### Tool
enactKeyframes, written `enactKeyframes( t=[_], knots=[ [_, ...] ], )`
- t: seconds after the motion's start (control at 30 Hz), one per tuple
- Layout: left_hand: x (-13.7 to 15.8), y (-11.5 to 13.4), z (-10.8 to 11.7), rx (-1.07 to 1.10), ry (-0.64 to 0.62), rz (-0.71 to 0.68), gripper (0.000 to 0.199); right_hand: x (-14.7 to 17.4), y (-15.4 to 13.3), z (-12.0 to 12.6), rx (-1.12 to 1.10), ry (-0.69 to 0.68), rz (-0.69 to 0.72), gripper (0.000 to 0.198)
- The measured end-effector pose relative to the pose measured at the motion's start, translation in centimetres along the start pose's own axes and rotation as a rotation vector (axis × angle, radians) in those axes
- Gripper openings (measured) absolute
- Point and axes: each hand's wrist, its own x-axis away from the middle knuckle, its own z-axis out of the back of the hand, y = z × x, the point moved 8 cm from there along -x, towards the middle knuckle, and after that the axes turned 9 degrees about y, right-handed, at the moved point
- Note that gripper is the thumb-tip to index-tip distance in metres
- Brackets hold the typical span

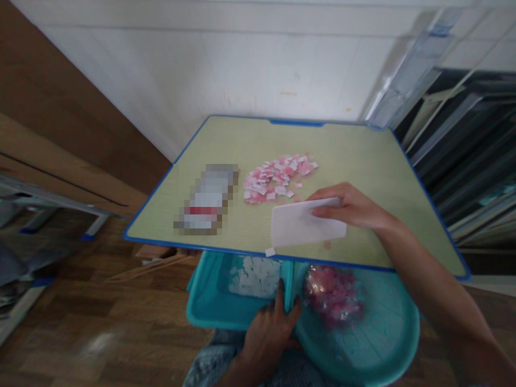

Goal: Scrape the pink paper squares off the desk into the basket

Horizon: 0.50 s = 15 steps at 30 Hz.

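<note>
My right hand [346, 207] pinches a white rectangular card [298, 226] between thumb and fingers, its lower edge on or just above the greenish tabletop. At the card's lower left corner, a small white paper piece [270, 252] lies on the table's blue edge. Beyond the card is a loose pile of small pink and white pieces [278, 177]. Below the table, my left hand [268, 330] grips the rim of a teal rectangular tray [217, 317], where it meets a round teal basin [403, 349]. White pieces [256, 277] lie in the tray.
A blue-edged folding table [355, 148] stands against a white wall. A blurred-out rectangular item [207, 199] lies on its left side. In the basin is a clear plastic bag of pink pieces [334, 293]. Dark flat panels [479, 123] lean at the right; brown cardboard [72, 113] stands at the left.
</note>
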Motion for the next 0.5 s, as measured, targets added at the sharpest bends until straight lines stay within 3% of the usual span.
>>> enactKeyframes(
  t=[0.23, 0.3, 0.5],
  knots=[
    [0.0, 0.0, 0.1, 0.005, -0.01, -0.01, 0.084, 0.2, -1.2, -1.5, -0.041, -0.099, 0.055, 0.027],
    [0.0, 0.0, 0.0, 0.005, -0.013, -0.008, 0.085, 0.3, -0.8, 0.1, -0.014, -0.018, 0.018, 0.027],
    [-0.1, -0.1, -0.1, -0.002, -0.008, -0.006, 0.084, 1.6, 2.8, 8.9, 0.052, 0.428, -0.133, 0.027]
  ],
)
